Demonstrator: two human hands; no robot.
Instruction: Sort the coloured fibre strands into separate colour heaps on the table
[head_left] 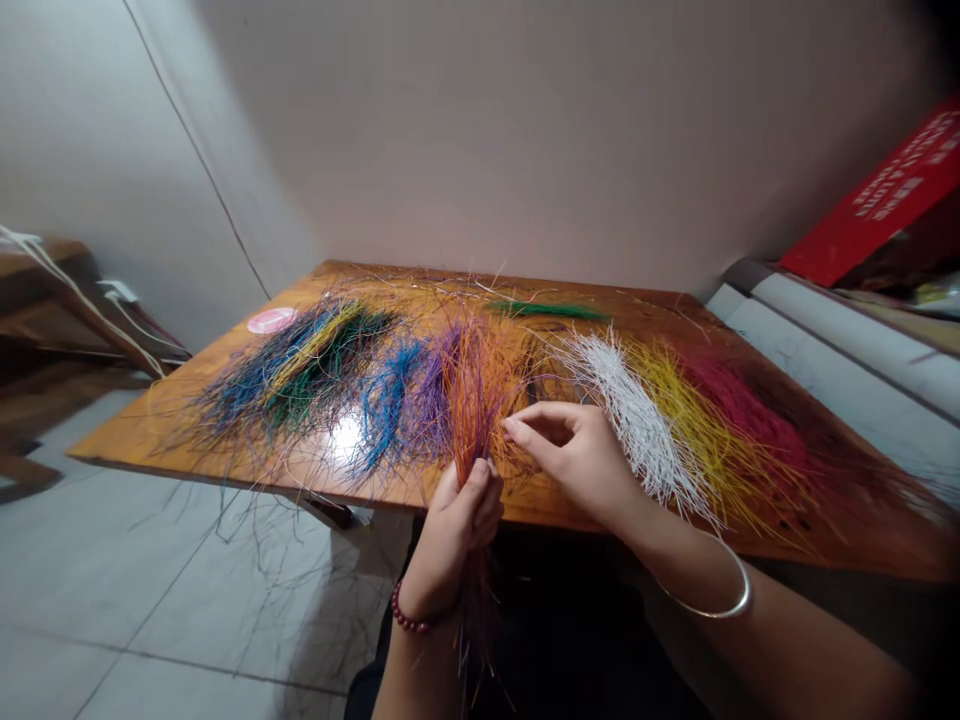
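Note:
My left hand (469, 505) is closed around a bundle of thin orange and purple strands (472, 400) at the table's front edge. The strands fan out above the fist, and their lower ends hang below it. Just right of the bundle, my right hand (574, 450) has its thumb and index finger pinched together near the orange strands; what lies in the pinch, if anything, is too fine to make out. Beside the bundle on the table are blue strands (390, 400) on the left and white strands (637, 425) on the right.
The wooden table (180, 420) stands against a wall. Yellow strands (690, 435) and pink strands (750, 410) lie at the right, a mixed multicoloured pile (300, 360) at the left, green strands (547, 310) at the back. A red box (877, 200) sits at the far right.

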